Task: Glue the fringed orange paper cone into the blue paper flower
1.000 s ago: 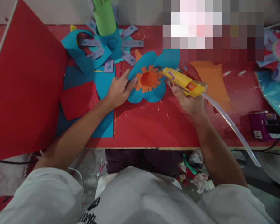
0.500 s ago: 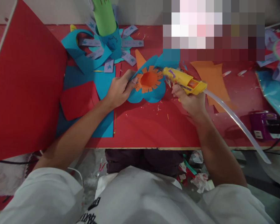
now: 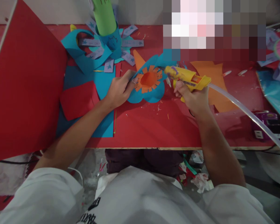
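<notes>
Between the thumb and fingers of my left hand (image 3: 122,88) is the left edge of a blue paper flower (image 3: 156,94), its upper petal bent up. A fringed orange paper ring (image 3: 149,79) stands at the flower's middle, its cut tabs spread outward. My right hand (image 3: 193,97) is wrapped round the handle of a yellow glue gun (image 3: 184,75), whose nozzle points left at the flower's upper right petal. Whether the nozzle tip touches paper I cannot tell. A long clear glue stick sticks out of the gun's back end. Behind the flower shows an orange paper cone (image 3: 139,59).
Blue sheets (image 3: 105,124) with a red paper piece (image 3: 80,100) lie at left, beside a standing red board (image 3: 25,84). A green tube (image 3: 105,18) in a blue paper base stands behind. At right are orange paper (image 3: 219,90) and a purple box (image 3: 262,119) with cables.
My right hand and the glue gun have shifted slightly right and up, and the glue stick has swung up to the right. The flower's upper left petal is now bent up by my left hand.
</notes>
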A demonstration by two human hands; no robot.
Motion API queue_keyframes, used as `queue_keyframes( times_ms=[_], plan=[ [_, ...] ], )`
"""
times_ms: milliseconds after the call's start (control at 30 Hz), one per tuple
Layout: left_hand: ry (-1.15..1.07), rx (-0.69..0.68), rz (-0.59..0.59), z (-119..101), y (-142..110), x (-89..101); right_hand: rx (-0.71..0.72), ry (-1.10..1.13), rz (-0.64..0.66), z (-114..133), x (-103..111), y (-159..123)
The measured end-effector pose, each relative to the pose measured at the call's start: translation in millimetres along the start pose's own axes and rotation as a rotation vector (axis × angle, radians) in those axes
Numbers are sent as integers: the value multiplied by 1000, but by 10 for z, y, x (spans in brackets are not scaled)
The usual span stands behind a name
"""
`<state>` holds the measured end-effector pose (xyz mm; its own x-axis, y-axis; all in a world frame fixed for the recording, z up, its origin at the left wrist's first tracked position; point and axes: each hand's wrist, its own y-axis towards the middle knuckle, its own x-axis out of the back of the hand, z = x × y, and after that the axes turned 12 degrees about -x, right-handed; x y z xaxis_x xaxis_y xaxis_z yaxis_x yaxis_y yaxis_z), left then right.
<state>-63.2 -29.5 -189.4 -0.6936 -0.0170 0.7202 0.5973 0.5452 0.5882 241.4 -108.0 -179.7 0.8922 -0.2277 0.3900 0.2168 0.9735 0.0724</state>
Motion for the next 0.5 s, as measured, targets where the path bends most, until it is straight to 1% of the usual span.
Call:
queue_keyframes(
  times_ms=[67, 200, 367, 500],
  plan=[
    [25, 15, -8, 3, 0, -4, -22, 19, -36, 66, -6, -14],
    [49, 29, -13, 10, -8, 0, -51, 69, -54, 133, -7, -34],
    [65, 59, 40, 18, -32, 13, -75, 84, -42, 129, 1, -60],
    [68, 83, 58, 20, -40, 16, -62, 67, -22, 79, 33, -72]
  ],
)
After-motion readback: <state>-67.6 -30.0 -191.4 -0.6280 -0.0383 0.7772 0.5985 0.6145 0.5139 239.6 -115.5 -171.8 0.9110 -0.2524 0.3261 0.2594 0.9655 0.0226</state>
